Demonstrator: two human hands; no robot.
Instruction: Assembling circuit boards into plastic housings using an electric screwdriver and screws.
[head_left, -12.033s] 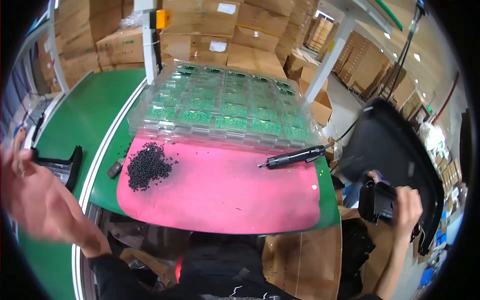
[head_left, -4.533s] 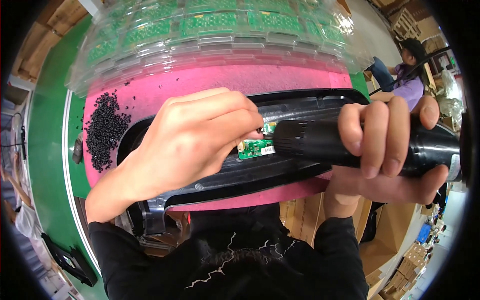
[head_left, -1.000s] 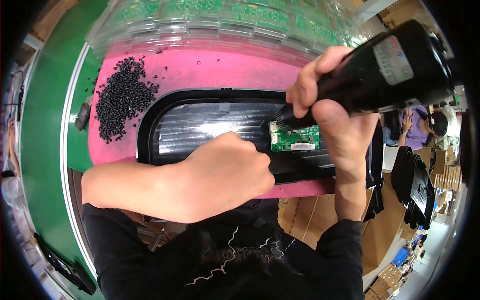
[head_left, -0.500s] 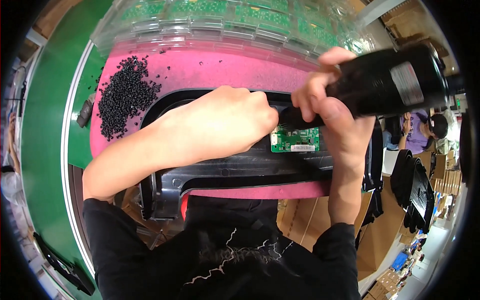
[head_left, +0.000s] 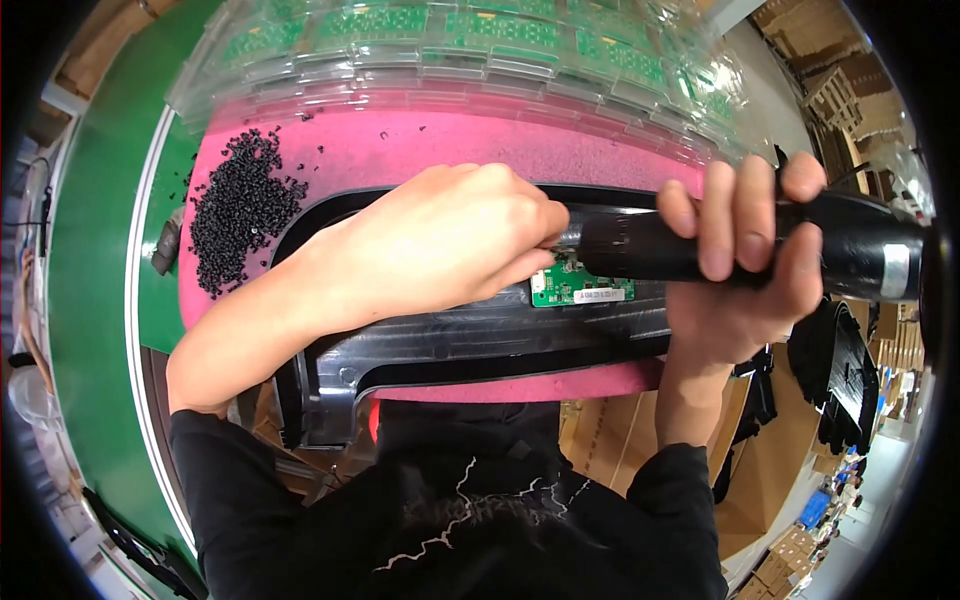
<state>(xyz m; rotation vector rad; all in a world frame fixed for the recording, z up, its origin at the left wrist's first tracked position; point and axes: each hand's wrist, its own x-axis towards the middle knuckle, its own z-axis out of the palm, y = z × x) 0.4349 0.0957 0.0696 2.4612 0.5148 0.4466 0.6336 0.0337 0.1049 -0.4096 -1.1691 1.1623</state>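
A long black plastic housing (head_left: 470, 345) lies on a pink foam mat (head_left: 420, 155). A small green circuit board (head_left: 580, 290) sits in the housing. My left hand (head_left: 440, 240) rests over the housing with its fingertips pinched at the board's upper left edge, right at the tool tip. My right hand (head_left: 745, 255) grips a black electric screwdriver (head_left: 760, 250) held nearly level, its tip pointing left at the board. What my left fingertips pinch is hidden.
A heap of small black screws (head_left: 240, 205) lies on the mat's left end. Stacked clear trays of green boards (head_left: 470, 40) stand along the far edge. A green conveyor belt (head_left: 90, 260) runs on the left. More black housings (head_left: 845, 375) are piled at the right.
My left hand has come from the housing's front to the board beside the screwdriver tip. The screwdriver has tilted from steep to nearly level and shifted slightly right.
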